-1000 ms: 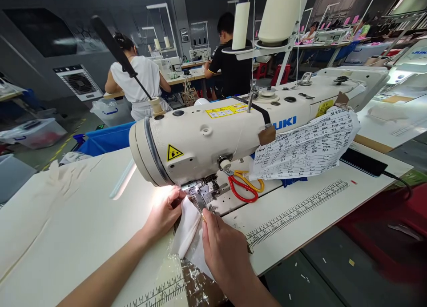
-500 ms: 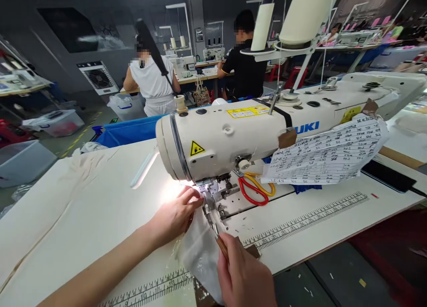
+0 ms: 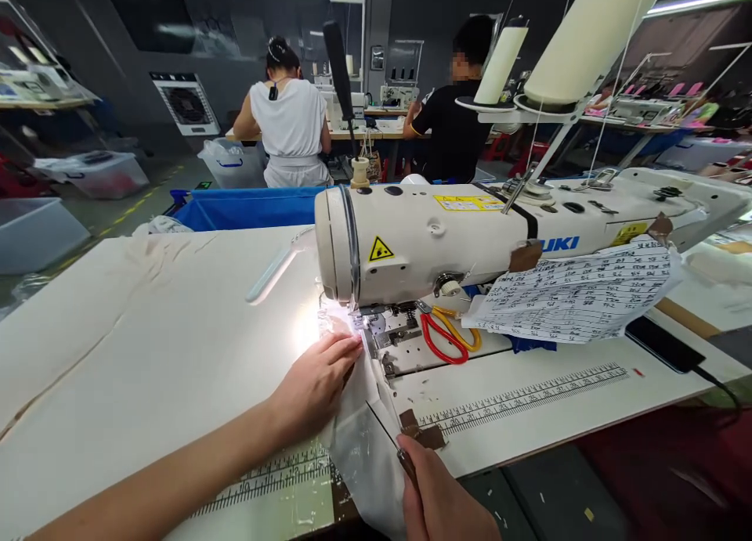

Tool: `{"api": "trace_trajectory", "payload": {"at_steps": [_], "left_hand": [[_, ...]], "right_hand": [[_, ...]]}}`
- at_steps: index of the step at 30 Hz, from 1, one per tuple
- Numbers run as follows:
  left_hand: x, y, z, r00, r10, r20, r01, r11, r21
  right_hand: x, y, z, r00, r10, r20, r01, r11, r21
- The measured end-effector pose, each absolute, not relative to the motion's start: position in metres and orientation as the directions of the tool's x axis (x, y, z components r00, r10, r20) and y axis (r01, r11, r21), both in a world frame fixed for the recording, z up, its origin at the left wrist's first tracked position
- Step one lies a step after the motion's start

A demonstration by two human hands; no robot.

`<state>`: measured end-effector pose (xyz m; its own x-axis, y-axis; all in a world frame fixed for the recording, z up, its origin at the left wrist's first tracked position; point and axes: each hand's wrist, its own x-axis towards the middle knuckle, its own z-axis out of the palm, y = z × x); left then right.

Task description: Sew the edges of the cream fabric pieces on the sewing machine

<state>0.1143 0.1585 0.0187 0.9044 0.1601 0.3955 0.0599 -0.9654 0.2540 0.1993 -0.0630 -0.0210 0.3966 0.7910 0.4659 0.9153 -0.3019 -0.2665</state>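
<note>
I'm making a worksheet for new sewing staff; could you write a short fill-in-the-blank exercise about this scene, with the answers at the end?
1. The right hand holds a thin pointed tool by its ____.
2. The left hand touches fabric whose colour is ____.
3. On the scissors, one handle loop is yellow and the other is ____.
4. The triangular warning sign on the sewing machine has a ____ background.

Missing words: handle; white; red; yellow.
</note>
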Motion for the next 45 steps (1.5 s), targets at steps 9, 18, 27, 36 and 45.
{"api": "trace_trajectory", "payload": {"at_steps": [9, 18, 27, 36, 45], "left_hand": [[0.112, 0.159, 0.01, 0.918, 0.152, 0.366, 0.083, -0.976, 0.199], [0.117, 0.151, 0.025, 0.927, 0.204, 0.315, 0.133, -0.964, 0.231], [0.11, 0.145, 0.014, 0.939, 0.14, 0.315, 0.119, -0.989, 0.086], [0.107, 0.139, 0.011, 0.933, 0.147, 0.328, 0.121, -0.988, 0.1], [0.108, 0.139, 0.02, 0.945, 0.141, 0.296, 0.13, -0.99, 0.059]], "right_hand": [[0.209, -0.058, -0.002, 0.341, 0.843, 0.417, 0.932, -0.246, -0.265], [0.215, -0.047, 0.008, 0.316, 0.854, 0.412, 0.944, -0.241, -0.225], [0.215, -0.039, 0.01, 0.314, 0.863, 0.397, 0.944, -0.238, -0.23], [0.209, -0.03, 0.017, 0.311, 0.871, 0.38, 0.936, -0.213, -0.279], [0.211, -0.015, 0.019, 0.263, 0.845, 0.465, 0.959, -0.175, -0.225]]}}
